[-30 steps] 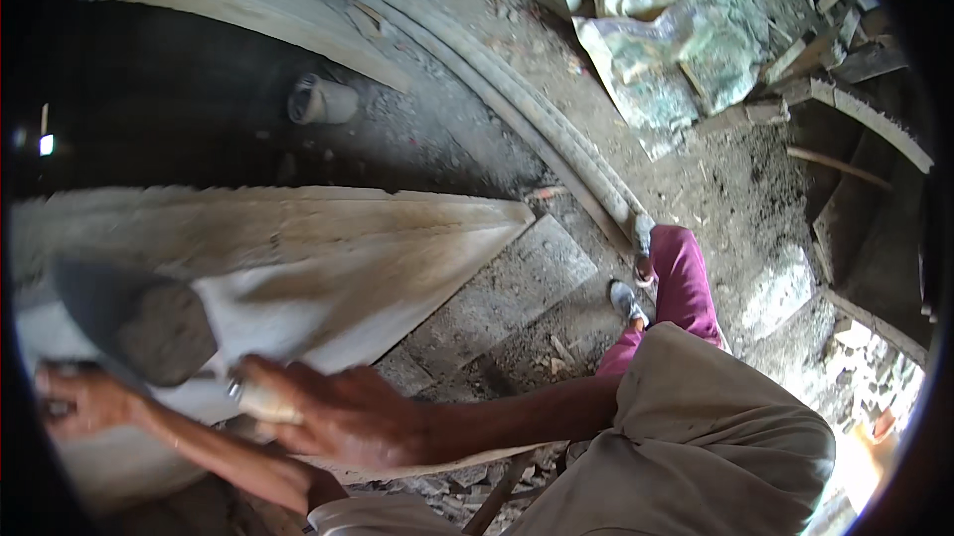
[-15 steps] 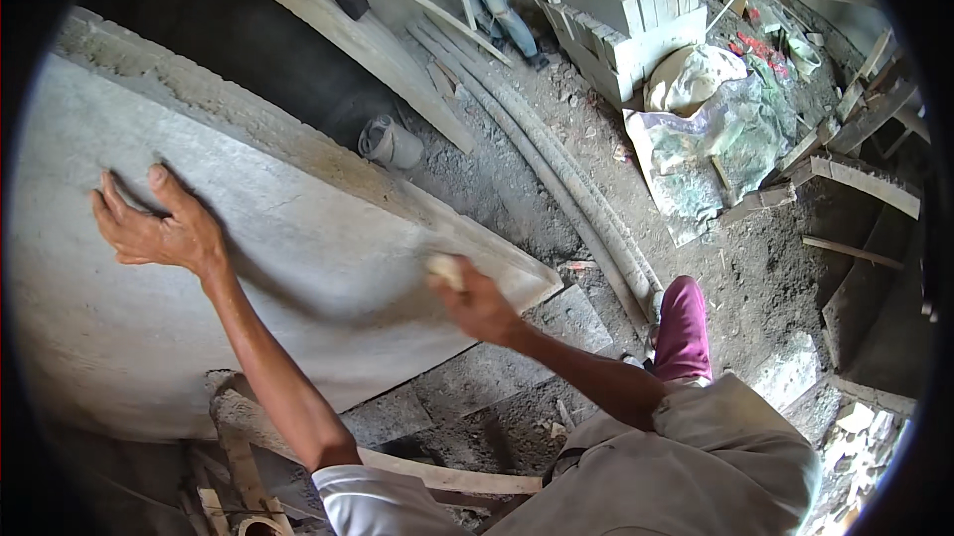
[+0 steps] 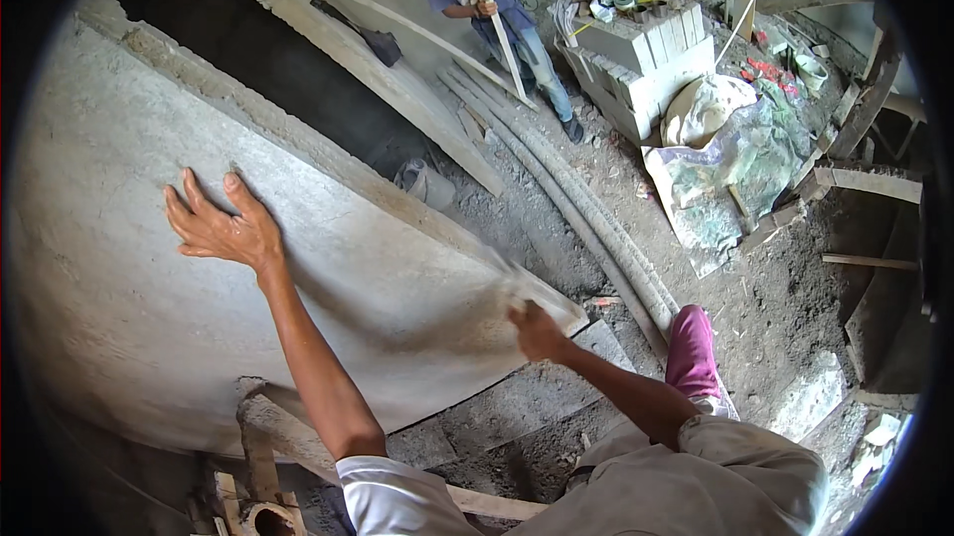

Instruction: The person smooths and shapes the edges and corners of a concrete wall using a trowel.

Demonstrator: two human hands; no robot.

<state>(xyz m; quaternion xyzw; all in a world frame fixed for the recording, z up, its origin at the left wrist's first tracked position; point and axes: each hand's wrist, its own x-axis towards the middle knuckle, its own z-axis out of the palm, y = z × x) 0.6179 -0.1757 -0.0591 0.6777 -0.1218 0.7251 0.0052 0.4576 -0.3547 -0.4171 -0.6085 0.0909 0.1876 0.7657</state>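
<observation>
My left hand (image 3: 227, 226) lies with fingers spread on the smooth, curved grey slab (image 3: 129, 307), which looks like a plastered wall. Close to the slab's pointed right end, my right hand (image 3: 541, 331) is closed round a small pale piece (image 3: 519, 290) against the surface. Motion smears that piece, so its kind cannot be made out. Along the slab's far side runs a rough, crumbly edge (image 3: 238, 119).
Beyond a dark gap stand a long beam (image 3: 348, 59) and a bucket (image 3: 427, 184). Long pipes (image 3: 566, 178) curve across the dusty floor. Another person (image 3: 487, 9) holds a pale strip at the back. Stacked blocks (image 3: 656, 49) and a plastic sheet (image 3: 696, 198) lie right of them.
The view has shifted, bringing more of the other person into it. My right hand has swept along the slab towards its pointed end; my left hand stays spread on the slab.
</observation>
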